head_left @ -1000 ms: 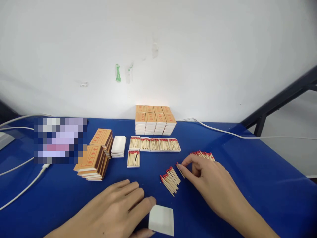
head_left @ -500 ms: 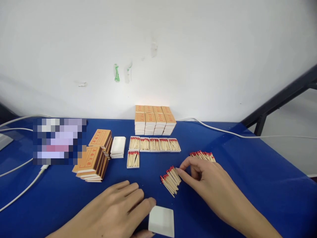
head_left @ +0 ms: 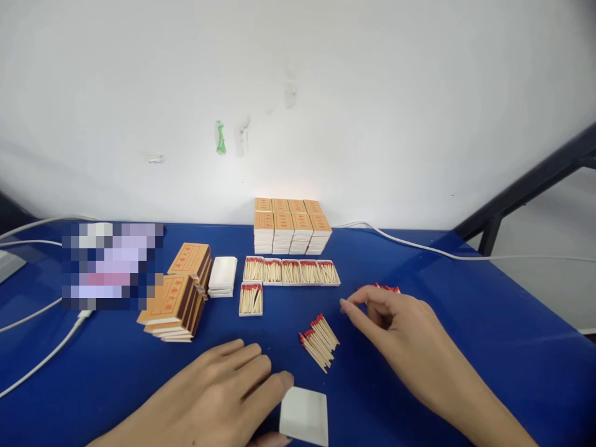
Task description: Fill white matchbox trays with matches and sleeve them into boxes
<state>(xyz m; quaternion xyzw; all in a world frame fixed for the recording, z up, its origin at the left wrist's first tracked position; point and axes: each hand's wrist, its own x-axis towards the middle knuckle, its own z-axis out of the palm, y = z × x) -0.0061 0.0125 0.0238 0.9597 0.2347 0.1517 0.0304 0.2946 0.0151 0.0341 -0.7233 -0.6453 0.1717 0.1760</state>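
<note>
My left hand [head_left: 218, 391] rests on the blue table, its index finger and thumb on the left edge of a white matchbox tray [head_left: 304, 416] with no matches in it. My right hand [head_left: 395, 329] hovers to the right of a small pile of red-tipped matches [head_left: 320, 341]. Its thumb and index fingertip are pinched together, and no match shows between them. Behind that hand lies a larger heap of matches [head_left: 395, 289], mostly hidden by the fingers. Several trays filled with matches [head_left: 291, 272] stand in a row further back, with one more filled tray [head_left: 251, 300] in front.
Stacked matchboxes [head_left: 293, 226] stand against the white wall [head_left: 372, 112]. On the left are orange matchbox sleeves [head_left: 170, 301] and a short stack of white trays [head_left: 222, 276]. A blurred-out object [head_left: 114, 264] lies beside a white cable [head_left: 51, 357]. A dark metal frame [head_left: 526, 180] rises on the right.
My right hand has drawn back a little to the right, away from the small match pile. The pile has shifted slightly left and nearer. My left hand and the tray stay put.
</note>
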